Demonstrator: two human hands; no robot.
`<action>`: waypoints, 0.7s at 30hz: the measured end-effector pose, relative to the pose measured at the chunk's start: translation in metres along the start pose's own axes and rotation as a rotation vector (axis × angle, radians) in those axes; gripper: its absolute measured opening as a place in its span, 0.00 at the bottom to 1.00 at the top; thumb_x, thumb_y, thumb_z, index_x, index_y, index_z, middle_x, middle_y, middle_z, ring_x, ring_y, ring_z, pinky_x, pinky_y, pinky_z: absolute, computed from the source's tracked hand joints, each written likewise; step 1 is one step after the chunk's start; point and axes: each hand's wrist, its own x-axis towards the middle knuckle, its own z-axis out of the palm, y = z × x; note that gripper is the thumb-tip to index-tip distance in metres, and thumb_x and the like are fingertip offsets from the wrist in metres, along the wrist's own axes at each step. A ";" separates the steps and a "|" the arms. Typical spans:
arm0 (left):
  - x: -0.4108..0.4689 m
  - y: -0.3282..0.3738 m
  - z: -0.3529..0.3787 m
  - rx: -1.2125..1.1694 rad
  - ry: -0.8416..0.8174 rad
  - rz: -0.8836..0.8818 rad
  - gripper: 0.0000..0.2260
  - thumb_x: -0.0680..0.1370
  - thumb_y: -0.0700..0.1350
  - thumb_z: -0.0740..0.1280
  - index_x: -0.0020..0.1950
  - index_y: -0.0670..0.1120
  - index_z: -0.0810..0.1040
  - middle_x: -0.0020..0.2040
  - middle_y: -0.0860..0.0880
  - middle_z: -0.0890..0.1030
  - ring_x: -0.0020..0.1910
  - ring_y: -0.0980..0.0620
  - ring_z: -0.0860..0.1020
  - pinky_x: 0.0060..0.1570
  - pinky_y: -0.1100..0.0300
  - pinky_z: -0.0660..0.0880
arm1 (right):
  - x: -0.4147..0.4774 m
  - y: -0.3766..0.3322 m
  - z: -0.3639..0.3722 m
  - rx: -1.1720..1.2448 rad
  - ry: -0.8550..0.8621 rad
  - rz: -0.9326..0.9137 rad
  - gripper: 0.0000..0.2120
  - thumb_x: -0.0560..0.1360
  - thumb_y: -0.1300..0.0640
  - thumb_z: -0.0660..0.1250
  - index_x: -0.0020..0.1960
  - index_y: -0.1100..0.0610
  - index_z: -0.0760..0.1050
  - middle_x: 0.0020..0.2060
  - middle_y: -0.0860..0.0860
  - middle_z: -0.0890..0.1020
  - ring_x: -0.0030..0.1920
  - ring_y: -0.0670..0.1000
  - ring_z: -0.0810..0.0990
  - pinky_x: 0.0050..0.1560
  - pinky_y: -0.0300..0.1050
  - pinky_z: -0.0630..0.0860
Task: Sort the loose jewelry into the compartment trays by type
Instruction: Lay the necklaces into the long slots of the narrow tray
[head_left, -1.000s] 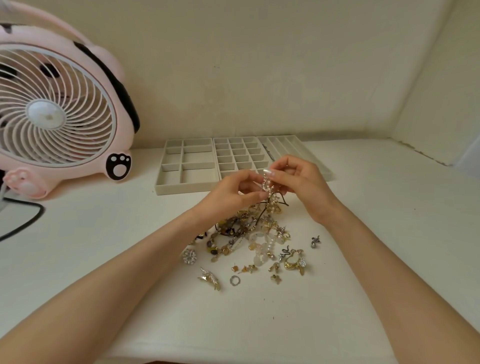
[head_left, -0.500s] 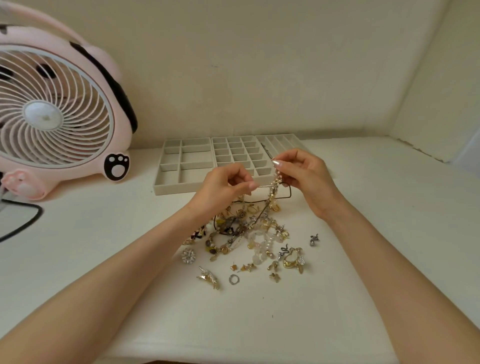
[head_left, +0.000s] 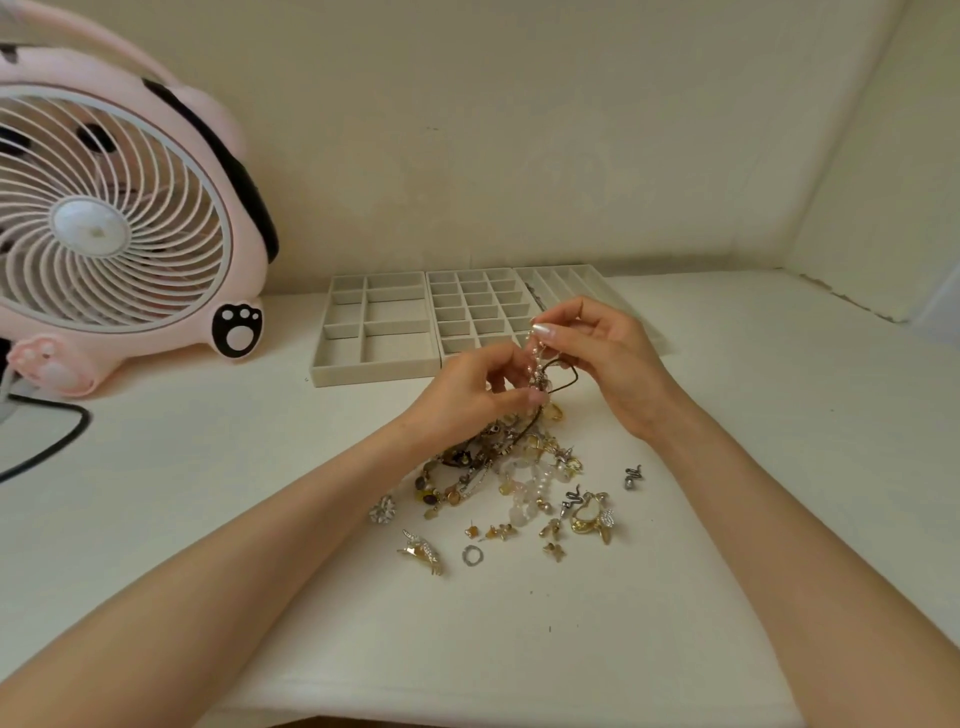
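The right hand (head_left: 608, 358) pinches the upper end of one beaded strand (head_left: 536, 364) between thumb and forefinger. The left hand (head_left: 478, 389) pinches the same strand lower down, with its fingers curled. So both hands grip this one strand, and they are held just beside each other above the table (head_left: 727, 519). One dark cord (head_left: 567, 375) makes a loop next to the strand.

The strand hangs down into the pile of jewelry (head_left: 509, 462), which lies on the table directly under the hands. Around the near edge of the pile lie some single pieces: one ring (head_left: 472, 555), one gold brooch (head_left: 422, 551), one flower-shaped piece (head_left: 383, 509) to the left and one silver snake-shaped piece (head_left: 632, 475) to the right, apart from the pile.

Behind the hands, three trays stand side by side and touch: the left tray (head_left: 374, 322) with larger compartments, the middle tray (head_left: 475, 306) with many small ones, the right tray (head_left: 566, 283) with long narrow ones, partly hidden by the right hand.

At the far left stands one pink fan (head_left: 104, 223), with one black cable (head_left: 52, 441).
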 end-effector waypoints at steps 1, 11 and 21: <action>0.000 0.000 0.000 -0.007 -0.003 -0.006 0.05 0.73 0.46 0.72 0.43 0.49 0.76 0.37 0.55 0.79 0.36 0.56 0.73 0.42 0.57 0.72 | 0.000 0.000 0.000 0.008 -0.003 0.001 0.03 0.73 0.63 0.69 0.45 0.56 0.78 0.36 0.51 0.83 0.39 0.48 0.79 0.46 0.46 0.72; -0.002 0.008 -0.007 -0.237 0.072 -0.143 0.08 0.80 0.45 0.62 0.42 0.47 0.77 0.35 0.56 0.78 0.34 0.64 0.73 0.39 0.74 0.70 | 0.000 -0.003 -0.005 -0.039 0.034 -0.001 0.07 0.71 0.63 0.69 0.47 0.54 0.78 0.36 0.45 0.81 0.38 0.43 0.78 0.42 0.38 0.69; -0.001 0.009 -0.006 -0.273 0.043 -0.180 0.05 0.77 0.37 0.64 0.44 0.46 0.77 0.34 0.55 0.80 0.34 0.60 0.78 0.40 0.69 0.73 | -0.002 -0.002 -0.004 0.031 0.022 0.012 0.09 0.73 0.70 0.67 0.50 0.59 0.77 0.37 0.51 0.80 0.37 0.47 0.80 0.39 0.38 0.77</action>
